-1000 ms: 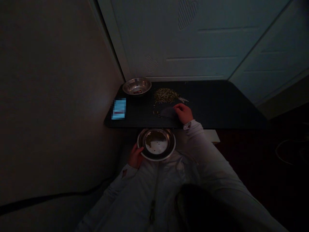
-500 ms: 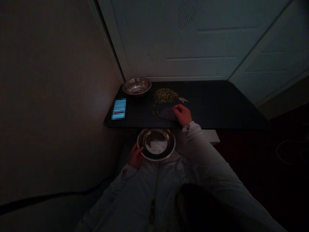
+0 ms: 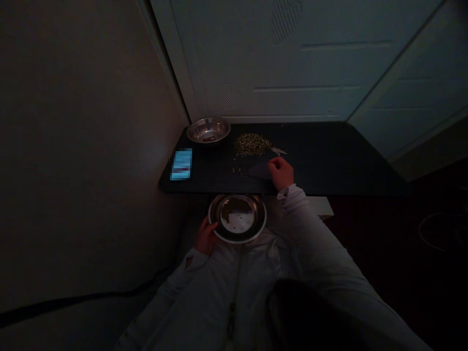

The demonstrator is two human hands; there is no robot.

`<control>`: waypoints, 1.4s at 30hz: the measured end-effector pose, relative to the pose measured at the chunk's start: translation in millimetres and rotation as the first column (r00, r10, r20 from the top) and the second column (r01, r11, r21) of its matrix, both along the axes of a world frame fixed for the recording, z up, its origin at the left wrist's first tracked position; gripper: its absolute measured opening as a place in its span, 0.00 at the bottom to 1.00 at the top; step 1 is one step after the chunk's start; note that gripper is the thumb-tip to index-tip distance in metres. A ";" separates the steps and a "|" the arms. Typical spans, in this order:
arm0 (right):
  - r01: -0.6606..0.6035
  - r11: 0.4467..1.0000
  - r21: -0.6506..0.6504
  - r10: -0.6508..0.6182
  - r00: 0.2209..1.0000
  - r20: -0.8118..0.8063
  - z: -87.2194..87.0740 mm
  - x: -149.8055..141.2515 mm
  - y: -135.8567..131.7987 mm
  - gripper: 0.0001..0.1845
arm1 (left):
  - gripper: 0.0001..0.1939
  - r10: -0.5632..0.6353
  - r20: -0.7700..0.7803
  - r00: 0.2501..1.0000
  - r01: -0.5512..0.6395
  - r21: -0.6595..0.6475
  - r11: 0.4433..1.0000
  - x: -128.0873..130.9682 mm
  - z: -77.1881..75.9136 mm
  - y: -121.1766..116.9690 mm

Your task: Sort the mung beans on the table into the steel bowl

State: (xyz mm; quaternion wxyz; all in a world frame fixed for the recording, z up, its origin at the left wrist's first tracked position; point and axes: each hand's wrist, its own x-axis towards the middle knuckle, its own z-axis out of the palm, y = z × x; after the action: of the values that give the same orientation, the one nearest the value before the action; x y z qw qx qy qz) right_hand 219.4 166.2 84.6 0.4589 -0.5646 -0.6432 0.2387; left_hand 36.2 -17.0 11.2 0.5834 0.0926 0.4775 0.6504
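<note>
My left hand [image 3: 205,236] grips the left rim of a shiny metal bowl [image 3: 263,214] at the table's near edge, its thumb over the rim. Small greenish grains [image 3: 230,207] lie along the far and left side of the bowl's bottom. Over the tabletop my right hand [image 3: 281,173] is closed, with thumb and fingers curled together; what they hold, if anything, is too dark to make out. A dull greyish patch [image 3: 260,170] shows left of those fingers, perhaps a shadow. Beyond it is a pile of mixed green and pale grains [image 3: 252,144], with several strays [image 3: 237,170] nearer me.
A second metal bowl [image 3: 208,130] stands at the back left of the dark table [image 3: 329,161]. A lit, blurred-out screen [image 3: 181,164] lies near the left edge. A white door [image 3: 256,58] rises behind the table, and a wall [image 3: 91,146] is on the left.
My right hand has shifted slightly right, a little away from the stray grains. My left hand and its bowl stay as they were; the whole view has moved a touch.
</note>
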 end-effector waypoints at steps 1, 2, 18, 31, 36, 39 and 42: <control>-0.017 1.000 0.003 0.017 1.000 0.003 0.0 0.0 -0.4 0.07 | 0.16 -0.001 0.000 1.000 0.001 -0.001 1.000 0.2 0.5 0.1; -0.037 0.999 0.007 0.037 0.999 0.012 0.2 0.0 -0.8 0.08 | 0.16 -0.003 -0.001 1.000 0.003 -0.002 1.000 0.3 1.0 0.1; -0.079 0.997 0.024 0.077 0.995 0.057 1.0 0.0 -2.7 0.08 | 0.19 -0.006 0.006 1.000 0.006 0.011 1.000 -1.2 -4.4 0.2; -0.188 0.982 0.026 0.187 0.982 0.029 0.7 -1.5 -3.5 0.08 | 0.15 -0.009 -0.003 1.000 0.009 -0.028 1.000 -1.2 -0.6 0.3; -0.265 0.963 0.044 0.263 0.964 0.045 -1.4 -2.3 -3.6 0.09 | 0.14 0.004 0.003 1.000 -0.004 -0.016 1.000 0.6 1.7 0.2; -0.280 0.959 0.045 0.278 0.959 0.051 -3.0 -2.7 -3.0 0.09 | 0.15 -0.001 0.000 1.000 0.001 -0.020 1.000 0.7 1.7 0.2; -0.295 0.955 0.036 0.292 0.954 0.065 -3.0 -3.2 -3.6 0.09 | 0.15 -0.006 0.000 1.000 0.006 -0.022 1.000 -0.3 0.0 0.3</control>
State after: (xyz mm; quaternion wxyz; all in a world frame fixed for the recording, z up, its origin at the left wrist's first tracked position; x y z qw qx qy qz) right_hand 216.2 162.6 81.6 0.4122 -0.4590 -0.7382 0.2728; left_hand 35.8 -16.6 11.2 0.5862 0.0875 0.4845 0.6434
